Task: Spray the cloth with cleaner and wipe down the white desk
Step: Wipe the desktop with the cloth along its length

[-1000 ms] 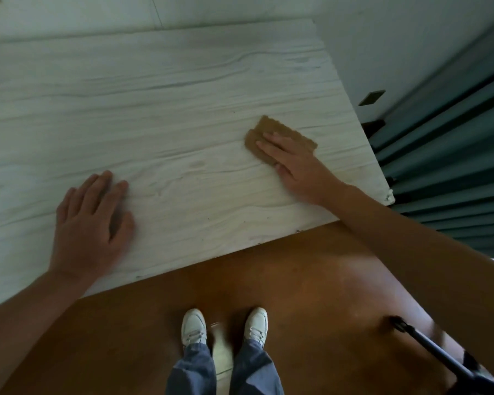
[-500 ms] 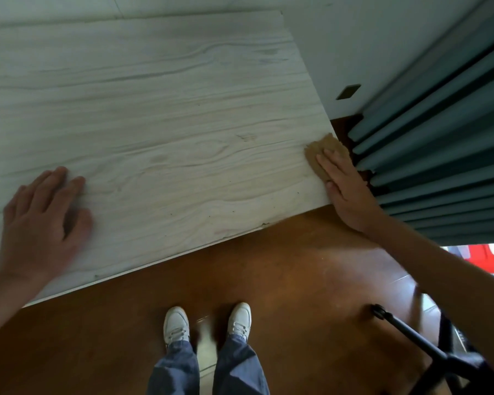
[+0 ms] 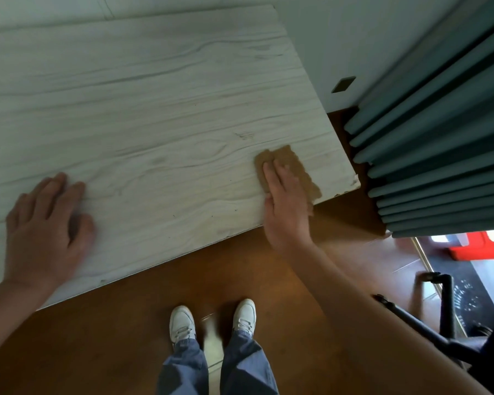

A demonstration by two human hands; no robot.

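Observation:
The white wood-grain desk fills the upper left of the head view. A brown cloth lies flat near the desk's front right corner, partly over the front edge. My right hand presses on the cloth with straight fingers, the palm reaching past the desk edge. Spread flat, my left hand rests on the desk near its front left. No cleaner bottle is in view.
Teal pleated curtains hang just right of the desk corner. A black chair base stands at the lower right on the brown floor. A red object lies beyond the curtain. My white shoes stand before the desk.
My right hand has slid the cloth from the desk's right edge back left and toward the front edge. My left hand stays planted on the desk.

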